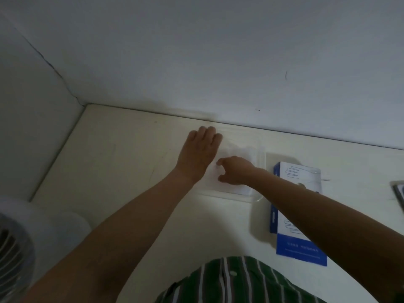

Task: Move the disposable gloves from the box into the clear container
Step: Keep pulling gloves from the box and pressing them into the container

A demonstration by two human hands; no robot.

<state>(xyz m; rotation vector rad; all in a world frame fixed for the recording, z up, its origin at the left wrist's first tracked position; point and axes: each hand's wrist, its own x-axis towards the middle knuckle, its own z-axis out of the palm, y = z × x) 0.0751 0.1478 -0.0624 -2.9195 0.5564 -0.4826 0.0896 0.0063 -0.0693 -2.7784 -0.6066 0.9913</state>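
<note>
Left hand [201, 149] lies flat on the container [260, 165], right hand [235, 171] curls, pinching gloves [239, 149] inside; clingy film could stick to that hand and pull back out.

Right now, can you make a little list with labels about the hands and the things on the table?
left hand: flat, fingers straight, on the clear container's left side
right hand: fingers curled, seems to pinch the gloves
gloves: whitish pile inside the container
box: blue and white, right of the container
fan: lower left corner
</note>
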